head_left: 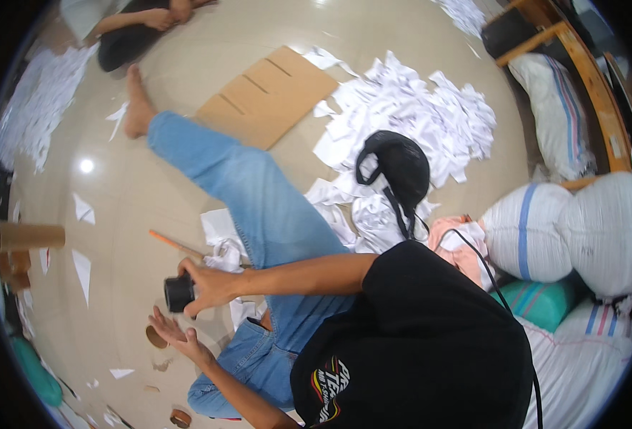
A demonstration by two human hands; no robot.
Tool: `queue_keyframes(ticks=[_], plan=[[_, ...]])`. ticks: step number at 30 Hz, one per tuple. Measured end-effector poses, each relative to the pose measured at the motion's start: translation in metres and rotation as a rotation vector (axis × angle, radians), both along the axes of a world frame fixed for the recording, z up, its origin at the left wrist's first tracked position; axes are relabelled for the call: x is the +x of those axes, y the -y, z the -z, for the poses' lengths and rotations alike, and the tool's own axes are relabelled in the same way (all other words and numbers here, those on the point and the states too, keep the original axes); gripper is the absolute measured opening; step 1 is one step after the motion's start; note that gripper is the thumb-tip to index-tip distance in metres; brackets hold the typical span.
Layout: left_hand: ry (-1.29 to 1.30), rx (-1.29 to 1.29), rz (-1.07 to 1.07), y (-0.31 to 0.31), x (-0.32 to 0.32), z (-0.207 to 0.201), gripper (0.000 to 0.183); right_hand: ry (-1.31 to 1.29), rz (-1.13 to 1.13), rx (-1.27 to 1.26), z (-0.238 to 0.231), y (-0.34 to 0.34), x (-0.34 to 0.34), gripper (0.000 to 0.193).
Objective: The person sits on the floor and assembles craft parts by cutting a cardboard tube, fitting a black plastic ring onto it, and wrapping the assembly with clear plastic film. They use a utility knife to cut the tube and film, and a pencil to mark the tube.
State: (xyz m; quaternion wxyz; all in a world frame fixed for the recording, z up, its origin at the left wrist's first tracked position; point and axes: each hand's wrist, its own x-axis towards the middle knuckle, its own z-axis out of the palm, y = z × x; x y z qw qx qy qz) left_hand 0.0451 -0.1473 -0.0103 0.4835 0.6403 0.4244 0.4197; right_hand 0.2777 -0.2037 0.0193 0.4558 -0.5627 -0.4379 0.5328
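landmark: cardboard sheet [269, 96], brown, slotted, flat on the pale floor.

item, in grasp: black cylinder [180, 294], squat, kind not certain from where i stand. place: across the outstretched denim leg [259, 186] from the sheet, held up above the floor.

item: right hand [214, 287], on the sheet's side of the pair. fingers clasped round the black cylinder, thumb on the edge away from the sheet, the others on the edge toward it.

item: left hand [181, 339], farther from the sheet than its partner. fingers spread and empty, released, palm partly turned to the cylinder.

relation of note: the cylinder lies from the left fingers in the direction of the sheet, just beside their tips and seemingly apart. the right hand is the nearer, being in contact. long axis: hard to tell on so short a body; it seems to run on in line with the right forearm.

also present: orange stick [175, 243], on the floor between sheet and cylinder; cardboard ring [156, 337], beyond the cylinder from the sheet, near the left hand; white fabric heap [437, 118], just beside the sheet; black strapped item [405, 168], resting on that heap; stuffed white sacks [530, 232], past the heap from the sheet; another person [126, 46], seated well apart from the sheet, past the bare foot [138, 114].
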Motion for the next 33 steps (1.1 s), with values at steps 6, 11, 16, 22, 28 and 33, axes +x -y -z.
queue_keyframes(ticks=[6, 11, 16, 22, 28, 33], plan=[[0.233, -0.302, 0.171, 0.002, 0.054, -0.015, 0.098, -0.005, -0.169, -0.143, -0.015, 0.007, 0.025, 0.101], [-0.090, -0.193, 0.080, -0.004, 0.073, -0.014, 0.095, 0.202, 0.062, 0.171, -0.048, 0.010, 0.163, 0.076], [-0.290, -0.052, 0.004, 0.006, 0.073, -0.005, 0.105, 0.534, 0.282, -0.024, -0.124, 0.084, 0.330, 0.054], [-0.469, 0.010, 0.054, 0.023, 0.077, 0.017, 0.113, 0.566, 0.105, -0.560, -0.110, 0.234, 0.329, 0.041], [-0.575, 0.075, 0.146, 0.024, 0.079, 0.027, 0.110, 0.603, -0.173, -0.760, -0.041, 0.357, 0.237, 0.040], [-0.577, 0.107, 0.130, 0.026, 0.084, 0.029, 0.112, 0.976, 0.086, -0.968, -0.011, 0.398, 0.167, 0.056]])
